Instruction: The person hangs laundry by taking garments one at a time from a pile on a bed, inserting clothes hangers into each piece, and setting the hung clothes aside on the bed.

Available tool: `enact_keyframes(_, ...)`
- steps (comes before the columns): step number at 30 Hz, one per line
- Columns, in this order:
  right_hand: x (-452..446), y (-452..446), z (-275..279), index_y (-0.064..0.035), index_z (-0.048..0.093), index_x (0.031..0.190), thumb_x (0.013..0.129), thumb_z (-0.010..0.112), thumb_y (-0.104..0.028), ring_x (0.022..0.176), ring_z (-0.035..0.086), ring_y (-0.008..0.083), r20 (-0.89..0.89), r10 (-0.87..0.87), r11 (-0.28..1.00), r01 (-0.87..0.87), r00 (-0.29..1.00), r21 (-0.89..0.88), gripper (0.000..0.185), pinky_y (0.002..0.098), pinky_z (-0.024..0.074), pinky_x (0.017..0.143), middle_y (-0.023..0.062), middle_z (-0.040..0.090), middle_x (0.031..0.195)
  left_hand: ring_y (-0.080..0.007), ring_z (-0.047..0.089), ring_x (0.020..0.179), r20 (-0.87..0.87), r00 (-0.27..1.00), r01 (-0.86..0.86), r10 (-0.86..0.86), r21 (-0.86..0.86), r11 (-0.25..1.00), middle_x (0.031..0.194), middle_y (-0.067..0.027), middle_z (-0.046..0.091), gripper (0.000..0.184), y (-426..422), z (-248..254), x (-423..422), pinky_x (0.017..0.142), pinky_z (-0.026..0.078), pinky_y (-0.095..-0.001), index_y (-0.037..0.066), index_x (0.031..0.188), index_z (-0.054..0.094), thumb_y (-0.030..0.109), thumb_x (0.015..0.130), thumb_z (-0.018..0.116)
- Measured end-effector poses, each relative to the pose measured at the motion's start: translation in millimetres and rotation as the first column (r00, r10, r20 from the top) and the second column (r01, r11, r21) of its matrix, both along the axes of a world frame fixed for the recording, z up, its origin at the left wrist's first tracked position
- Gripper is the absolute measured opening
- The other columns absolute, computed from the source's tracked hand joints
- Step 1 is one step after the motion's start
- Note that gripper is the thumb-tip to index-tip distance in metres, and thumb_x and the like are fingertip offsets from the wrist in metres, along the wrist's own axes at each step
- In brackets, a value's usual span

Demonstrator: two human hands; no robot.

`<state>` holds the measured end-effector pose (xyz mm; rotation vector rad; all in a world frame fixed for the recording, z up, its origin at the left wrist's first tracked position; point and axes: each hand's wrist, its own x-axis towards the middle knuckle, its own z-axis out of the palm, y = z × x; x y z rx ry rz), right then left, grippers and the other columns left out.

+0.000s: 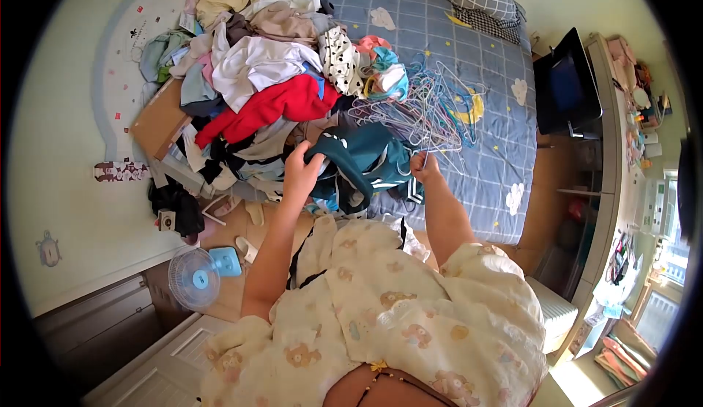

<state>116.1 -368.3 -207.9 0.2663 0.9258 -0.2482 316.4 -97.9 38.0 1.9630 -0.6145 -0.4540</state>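
Left hand: (302,172) gripping the dark green cloth garment with white stripes (362,154).
Right hand: (425,166) fingers closed; on garment or hanger, cannot tell.
Green garment: between both hands, at the near edge of the blue checked bed (491,172).
Thin wire hangers: (432,106) tangled just beyond it.
Bright red cloth garment: (267,110) far left of it.

You can count two hands: your left hand (302,170) and your right hand (424,166). Between them there is one green garment (377,154). Beyond the left hand lies one red garment (267,112); farther left is one piece of cardboard (158,119). Beyond the right hand, many hangers (432,110) are too tangled for counting. To its right stands one screen (565,84).
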Motion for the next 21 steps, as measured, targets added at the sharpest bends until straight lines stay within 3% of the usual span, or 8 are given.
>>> enact_keyframes(6,19,4,49,-0.017,0.028,0.059,0.091,0.039,-0.024,0.039,0.019,0.01,-0.034,0.175,0.887,-0.173,0.984,-0.428,0.035,0.0249,0.0122,0.034,-0.0036,0.019,0.051,-0.0297,0.051,0.058,0.096,0.995,-0.032,0.033,-0.018,0.999,0.065,-0.0162,0.053,0.02,-19,2,26,0.057,0.042,-0.0356,0.0,0.082,0.054,0.018,0.078,0.06)
enact_keyframes(8,9,7,85,-0.0169,0.029,0.06,0.095,0.043,-0.034,0.036,0.022,0.0102,-0.184,0.239,0.708,-0.301,0.953,-0.639,0.041,0.0243,0.0169,0.033,-0.0044,0.022,0.048,-0.0382,0.056,0.067,0.231,0.971,-0.053,0.052,-0.001,0.999,0.07,-0.0198,0.057,0.023,-30,9,49,0.059,0.043,-0.04,0.002,0.079,0.054,0.024,0.078,0.061)
enact_keyframes(10,-16,5,109,-0.017,0.033,0.06,0.095,0.048,-0.038,0.035,0.026,0.0089,-0.488,0.17,0.384,-0.514,0.856,-0.767,0.044,0.0258,0.0177,0.032,-0.0052,0.029,0.047,-0.0374,0.059,0.07,0.361,0.93,-0.097,0.067,0.065,0.993,0.071,-0.0188,0.059,0.027,-42,12,77,0.06,0.044,-0.0415,0.003,0.08,0.058,0.03,0.077,0.063)
enact_keyframes(12,-51,-7,106,-0.0148,0.038,0.058,0.096,0.05,-0.037,0.04,0.029,0.0064,-0.516,0.061,0.115,-0.52,0.854,-0.847,0.045,0.0276,0.0198,0.036,-0.0057,0.035,0.049,-0.0366,0.06,0.072,0.362,0.932,-0.095,0.023,0.182,0.979,0.072,-0.0168,0.061,0.032,-54,32,97,0.06,0.045,-0.0425,0.004,0.08,0.061,0.035,0.076,0.066)
enact_keyframes(14,-82,-12,129,-0.0077,0.041,0.058,0.097,0.05,-0.029,0.047,0.028,0.0061,-0.551,-0.161,-0.292,-0.573,0.819,-0.766,0.046,0.0299,0.0213,0.041,-0.0018,0.033,0.05,-0.0347,0.061,0.071,0.397,0.918,-0.117,-0.02,0.317,0.941,0.072,-0.0131,0.064,0.033,-66,51,109,0.059,0.046,-0.0418,0.006,0.078,0.064,0.039,0.076,0.066)
enact_keyframes(15,-91,-9,150,-0.0043,0.042,0.059,0.096,0.053,-0.027,0.049,0.026,0.0093,-0.568,-0.238,-0.375,-0.614,0.788,-0.694,0.045,0.0319,0.0218,0.043,0.004,0.032,0.049,-0.0346,0.062,0.072,0.453,0.89,-0.116,-0.054,0.34,0.933,0.072,-0.0131,0.064,0.033,-72,52,116,0.06,0.047,-0.0426,0.006,0.079,0.065,0.039,0.077,0.065)
enact_keyframes(17,-105,0,199,-0.0009,0.043,0.061,0.093,0.057,-0.023,0.043,0.03,0.0197,-0.603,-0.362,-0.479,-0.697,0.711,-0.534,0.041,0.0375,0.0268,0.043,0.0169,0.033,0.051,-0.0349,0.062,0.073,0.619,0.775,-0.073,-0.131,0.294,0.953,0.074,-0.0138,0.065,0.032,-81,43,127,0.061,0.047,-0.0452,0.006,0.078,0.064,0.037,0.083,0.06)
enact_keyframes(21,-110,14,234,-0.004,0.041,0.064,0.09,0.059,-0.022,0.051,0.046,0.0401,-0.575,-0.614,-0.521,-0.825,0.541,-0.22,0.037,0.0443,0.0351,0.045,0.0175,0.047,0.054,-0.0348,0.063,0.071,0.688,0.67,-0.07,-0.277,0.431,0.9,0.073,-0.0143,0.065,0.031,-103,49,122,0.061,0.048,-0.0469,0.007,0.075,0.061,0.035,0.087,0.055)
